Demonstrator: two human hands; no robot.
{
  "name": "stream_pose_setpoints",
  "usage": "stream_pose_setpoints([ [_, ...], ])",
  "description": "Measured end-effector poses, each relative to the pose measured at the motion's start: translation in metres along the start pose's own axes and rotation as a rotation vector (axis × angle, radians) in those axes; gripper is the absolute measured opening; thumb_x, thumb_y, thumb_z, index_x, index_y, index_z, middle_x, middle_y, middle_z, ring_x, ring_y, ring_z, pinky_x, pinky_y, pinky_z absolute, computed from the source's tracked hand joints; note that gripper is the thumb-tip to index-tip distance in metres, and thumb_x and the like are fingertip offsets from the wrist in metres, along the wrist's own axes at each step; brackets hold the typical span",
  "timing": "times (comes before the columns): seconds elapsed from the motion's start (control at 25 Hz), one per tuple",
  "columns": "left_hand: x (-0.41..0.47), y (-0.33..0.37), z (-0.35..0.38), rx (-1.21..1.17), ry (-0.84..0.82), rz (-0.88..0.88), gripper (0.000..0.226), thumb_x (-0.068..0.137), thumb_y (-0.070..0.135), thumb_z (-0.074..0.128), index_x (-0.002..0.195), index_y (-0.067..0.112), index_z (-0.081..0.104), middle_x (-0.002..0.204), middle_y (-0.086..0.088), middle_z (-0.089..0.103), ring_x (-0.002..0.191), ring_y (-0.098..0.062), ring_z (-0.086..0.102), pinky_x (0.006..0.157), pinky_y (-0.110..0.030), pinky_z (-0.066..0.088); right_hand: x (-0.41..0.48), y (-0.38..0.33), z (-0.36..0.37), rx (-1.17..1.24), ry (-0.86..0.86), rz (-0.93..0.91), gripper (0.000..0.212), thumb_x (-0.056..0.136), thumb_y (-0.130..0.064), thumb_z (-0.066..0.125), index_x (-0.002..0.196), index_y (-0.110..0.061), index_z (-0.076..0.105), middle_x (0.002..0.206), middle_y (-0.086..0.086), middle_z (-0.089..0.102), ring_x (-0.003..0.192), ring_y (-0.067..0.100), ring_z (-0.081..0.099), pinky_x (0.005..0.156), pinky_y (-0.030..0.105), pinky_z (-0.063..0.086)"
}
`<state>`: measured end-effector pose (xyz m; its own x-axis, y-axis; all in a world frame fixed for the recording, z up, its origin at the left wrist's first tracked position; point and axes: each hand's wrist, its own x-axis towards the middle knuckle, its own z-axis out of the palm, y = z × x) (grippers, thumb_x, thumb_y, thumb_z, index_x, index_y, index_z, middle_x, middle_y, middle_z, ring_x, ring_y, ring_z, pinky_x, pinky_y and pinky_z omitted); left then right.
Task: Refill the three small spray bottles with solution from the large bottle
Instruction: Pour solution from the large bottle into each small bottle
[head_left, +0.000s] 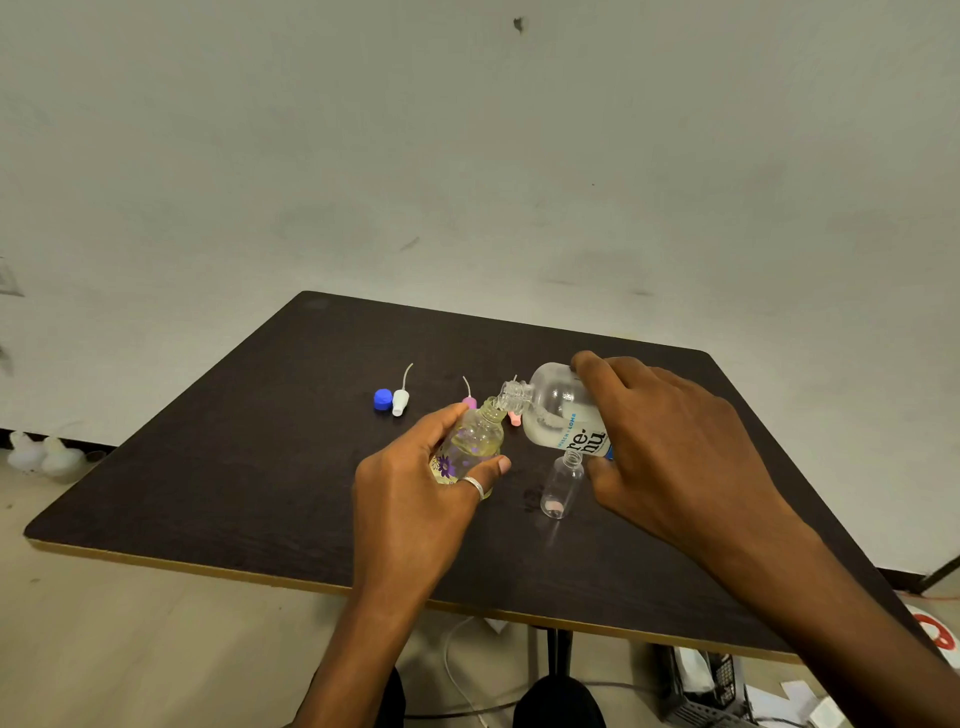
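A: How far along?
B: Mid-pour. Right hand (670, 447) fingers wrap the tilted large bottle (558, 415); left hand (415, 493) fingers grip a flowered bottle (475, 441).
A: Left to do?
B: The clear bottle (561, 488) on the table (260, 467) looks empty; I see no third.

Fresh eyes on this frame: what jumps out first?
The pour at table centre: the right hand tips the large bottle, its neck meeting the mouth of a small flower-printed bottle held by the left hand. Just right of that, an empty small bottle stands uncapped under the large one. Behind, a blue cap and a white sprayer top lie on the dark table.
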<state>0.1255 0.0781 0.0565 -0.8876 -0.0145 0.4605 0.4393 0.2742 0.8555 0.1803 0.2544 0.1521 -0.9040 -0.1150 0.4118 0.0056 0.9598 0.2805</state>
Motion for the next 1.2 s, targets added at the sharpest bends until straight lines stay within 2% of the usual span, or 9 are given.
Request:
stream_pose_setpoints([
  [0.32, -0.0002, -0.0012, 0.0003, 0.022, -0.006, 0.003, 0.065, 0.069, 0.033, 0.087, 0.130, 0.024, 0.065, 0.115, 0.009, 0.072, 0.098, -0.002, 0.068, 0.081, -0.001, 0.047, 0.0002, -0.0004, -0.0013, -0.003, -0.003, 0.001, 0.077, 0.070, -0.041, 0.076, 0.135, -0.023, 0.039, 0.119, -0.001, 0.062, 0.095, 0.020, 0.063, 0.071, 0.029, 0.050],
  [0.48, -0.0004, -0.0024, 0.0007, 0.022, -0.005, 0.002, 0.065, 0.070, 0.033, 0.087, 0.131, 0.024, 0.065, 0.118, 0.007, 0.072, 0.102, -0.004, 0.069, 0.085, -0.009, 0.051, 0.0007, -0.0010, -0.0029, 0.002, 0.005, -0.008, 0.078, 0.072, -0.045, 0.073, 0.138, -0.025, 0.034, 0.125, -0.003, 0.059, 0.102, 0.020, 0.061, 0.076, 0.029, 0.050],
  [0.8, -0.0001, -0.0021, -0.0001, 0.020, 0.002, 0.004, 0.064, 0.069, 0.032, 0.088, 0.129, 0.023, 0.066, 0.115, 0.009, 0.072, 0.097, -0.001, 0.067, 0.079, 0.002, 0.044, 0.0020, -0.0024, -0.0043, 0.016, -0.005, -0.007, 0.078, 0.071, -0.043, 0.074, 0.137, -0.024, 0.036, 0.122, -0.002, 0.060, 0.100, 0.020, 0.061, 0.074, 0.029, 0.049],
  [1.2, -0.0005, -0.0022, -0.0005, 0.023, -0.001, 0.002, 0.065, 0.069, 0.033, 0.088, 0.129, 0.024, 0.065, 0.110, 0.016, 0.067, 0.093, 0.002, 0.066, 0.078, 0.003, 0.044, 0.0017, -0.0028, -0.0049, -0.005, -0.006, -0.005, 0.076, 0.070, -0.040, 0.075, 0.135, -0.023, 0.040, 0.117, -0.001, 0.062, 0.095, 0.021, 0.063, 0.071, 0.029, 0.049],
])
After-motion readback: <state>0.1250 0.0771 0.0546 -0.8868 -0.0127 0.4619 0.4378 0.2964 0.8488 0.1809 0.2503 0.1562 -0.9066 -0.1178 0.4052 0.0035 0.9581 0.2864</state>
